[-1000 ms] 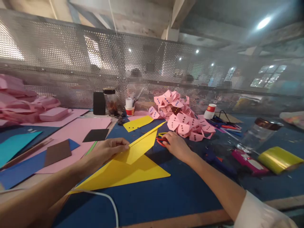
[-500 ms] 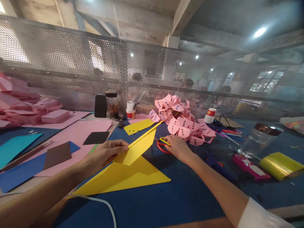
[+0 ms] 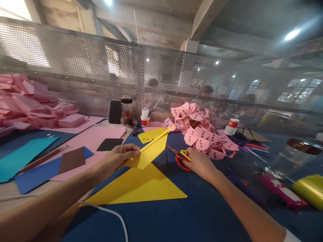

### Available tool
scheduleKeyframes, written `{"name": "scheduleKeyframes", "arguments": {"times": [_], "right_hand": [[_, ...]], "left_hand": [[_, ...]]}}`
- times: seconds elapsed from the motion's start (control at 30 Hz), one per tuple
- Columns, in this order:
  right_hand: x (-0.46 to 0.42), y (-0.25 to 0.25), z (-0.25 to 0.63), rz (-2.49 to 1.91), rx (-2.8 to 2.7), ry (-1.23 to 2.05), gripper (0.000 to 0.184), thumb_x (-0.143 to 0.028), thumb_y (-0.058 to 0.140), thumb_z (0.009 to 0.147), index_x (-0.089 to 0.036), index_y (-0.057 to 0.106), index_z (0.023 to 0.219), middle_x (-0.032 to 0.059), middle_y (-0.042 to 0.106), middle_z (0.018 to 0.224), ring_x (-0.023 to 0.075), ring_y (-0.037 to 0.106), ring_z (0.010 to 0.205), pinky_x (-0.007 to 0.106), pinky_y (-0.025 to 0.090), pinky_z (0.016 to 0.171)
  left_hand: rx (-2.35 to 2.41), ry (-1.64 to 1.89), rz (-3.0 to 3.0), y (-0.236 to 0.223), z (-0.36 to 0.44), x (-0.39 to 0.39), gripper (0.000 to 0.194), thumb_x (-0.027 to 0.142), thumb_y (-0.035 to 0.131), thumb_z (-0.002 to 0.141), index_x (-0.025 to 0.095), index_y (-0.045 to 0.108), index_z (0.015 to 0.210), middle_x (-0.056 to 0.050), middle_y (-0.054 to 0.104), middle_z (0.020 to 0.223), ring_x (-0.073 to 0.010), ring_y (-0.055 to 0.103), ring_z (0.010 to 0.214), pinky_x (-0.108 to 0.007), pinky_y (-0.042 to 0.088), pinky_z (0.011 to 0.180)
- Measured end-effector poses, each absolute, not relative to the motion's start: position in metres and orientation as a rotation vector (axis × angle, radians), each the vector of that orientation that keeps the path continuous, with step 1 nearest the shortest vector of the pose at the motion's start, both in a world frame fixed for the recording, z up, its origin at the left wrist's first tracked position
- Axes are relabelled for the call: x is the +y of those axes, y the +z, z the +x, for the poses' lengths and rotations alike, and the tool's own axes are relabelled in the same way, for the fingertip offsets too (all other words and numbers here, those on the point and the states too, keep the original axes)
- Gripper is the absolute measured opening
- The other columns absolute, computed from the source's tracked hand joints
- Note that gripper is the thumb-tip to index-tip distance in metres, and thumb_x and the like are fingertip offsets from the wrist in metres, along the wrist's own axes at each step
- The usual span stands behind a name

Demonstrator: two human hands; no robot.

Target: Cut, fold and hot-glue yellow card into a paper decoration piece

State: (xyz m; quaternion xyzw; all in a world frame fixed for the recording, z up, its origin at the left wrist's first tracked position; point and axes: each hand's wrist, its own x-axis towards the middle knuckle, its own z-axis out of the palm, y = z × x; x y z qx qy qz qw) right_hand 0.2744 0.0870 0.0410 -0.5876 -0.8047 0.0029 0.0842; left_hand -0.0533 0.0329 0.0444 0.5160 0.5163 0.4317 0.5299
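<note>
My left hand [image 3: 121,156] pinches the near left end of a yellow paper piece [image 3: 151,151], held tilted with a narrow folded strip along its upper edge. Below it a larger yellow paper sheet [image 3: 141,190], triangular in outline, lies on the blue tabletop. My right hand [image 3: 202,164] is closed on the handles of scissors [image 3: 181,161], one loop red and one yellow. Their blades point left toward the raised paper, apart from it. Behind the raised piece lies another yellow sheet with dark dots [image 3: 151,135].
Dotted pink paper pieces [image 3: 188,112] pile behind my right hand; more pink paper [image 3: 32,97] heaps at left. A jar [image 3: 127,112] and paper cups [image 3: 145,120] stand before the perforated metal screen [image 3: 91,77]. A clear container [image 3: 290,158] and magenta pouch [image 3: 280,191] are at right.
My right hand has drawn the scissors back toward me, and their blades now show more fully. The view has shifted left. My left hand keeps hold of the yellow paper.
</note>
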Motion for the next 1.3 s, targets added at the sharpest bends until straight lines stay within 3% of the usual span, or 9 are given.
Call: {"name": "scheduleKeyframes", "arguments": {"times": [0.13,0.23,0.4,0.5,0.63,0.77,1.1,1.3], "right_hand": [[0.086,0.045,0.275,-1.841,-2.306,0.037,0.022,-0.037,0.071,0.086,-0.018,0.064,0.096,0.0106,0.075,0.099,0.0313,0.071,0.095,0.032,0.037,0.068],[0.085,0.045,0.273,-1.788,-2.256,0.195,0.019,-0.037,0.069,0.087,-0.019,0.062,0.088,0.0077,0.073,0.088,0.0267,0.068,0.085,0.03,0.034,0.064],[0.072,0.038,0.264,-1.389,-2.216,0.702,0.01,-0.027,0.056,0.094,-0.02,0.058,0.1,0.0046,0.07,0.088,0.0183,0.064,0.075,0.027,0.04,0.065],[0.059,0.039,0.258,-1.297,-2.231,0.775,0.021,-0.018,0.059,0.089,-0.021,0.057,0.11,0.0044,0.069,0.098,0.0173,0.065,0.082,0.026,0.042,0.069],[0.044,0.05,0.252,-1.288,-2.276,0.912,0.005,-0.025,0.058,0.093,-0.021,0.054,0.093,0.0004,0.066,0.087,0.0134,0.058,0.071,0.023,0.038,0.061],[0.038,0.059,0.248,-1.322,-2.311,0.896,0.021,-0.032,0.058,0.095,-0.021,0.048,0.079,-0.002,0.061,0.075,0.0113,0.051,0.064,0.023,0.033,0.057],[0.031,0.061,0.245,-1.35,-2.45,0.822,0.017,-0.031,0.06,0.092,-0.019,0.054,0.081,0.0007,0.063,0.077,0.0119,0.05,0.065,0.024,0.028,0.056],[0.033,0.055,0.247,-1.318,-2.399,0.955,0.014,-0.026,0.06,0.09,-0.019,0.053,0.08,-0.0014,0.06,0.074,0.0107,0.049,0.063,0.022,0.03,0.054]], "left_hand": [[1.259,1.092,1.228,0.049,-0.052,0.033,0.042,0.052,0.086,0.069,0.018,0.07,0.089,-0.001,0.067,0.078,-0.0128,0.06,0.069,-0.018,0.043,0.059],[1.302,1.166,1.212,0.053,-0.055,0.034,0.043,0.051,0.087,0.067,0.018,0.07,0.089,0.001,0.065,0.075,-0.0113,0.057,0.064,-0.017,0.041,0.055],[1.303,1.263,1.123,0.06,-0.059,0.035,0.047,0.051,0.088,0.063,0.019,0.066,0.091,0.003,0.065,0.067,-0.0099,0.054,0.051,-0.017,0.037,0.045],[1.307,1.318,1.089,0.063,-0.06,0.035,0.046,0.05,0.087,0.064,0.02,0.065,0.091,0.004,0.063,0.061,-0.0098,0.053,0.046,-0.018,0.036,0.042],[1.309,1.347,1.094,0.064,-0.061,0.035,0.044,0.05,0.086,0.068,0.019,0.065,0.093,0.003,0.066,0.066,-0.0122,0.059,0.05,-0.019,0.041,0.045],[1.311,1.374,1.118,0.065,-0.061,0.034,0.042,0.049,0.085,0.069,0.019,0.066,0.091,0.004,0.065,0.065,-0.0101,0.055,0.049,-0.018,0.039,0.045],[1.347,1.375,1.27,0.057,-0.061,0.035,0.043,0.056,0.082,0.072,0.019,0.069,0.091,0.003,0.064,0.067,-0.0108,0.053,0.056,-0.018,0.037,0.048],[1.333,1.389,1.25,0.056,-0.064,0.034,0.037,0.053,0.078,0.077,0.021,0.069,0.093,-0.001,0.071,0.076,-0.0154,0.062,0.061,-0.021,0.041,0.051]]}}
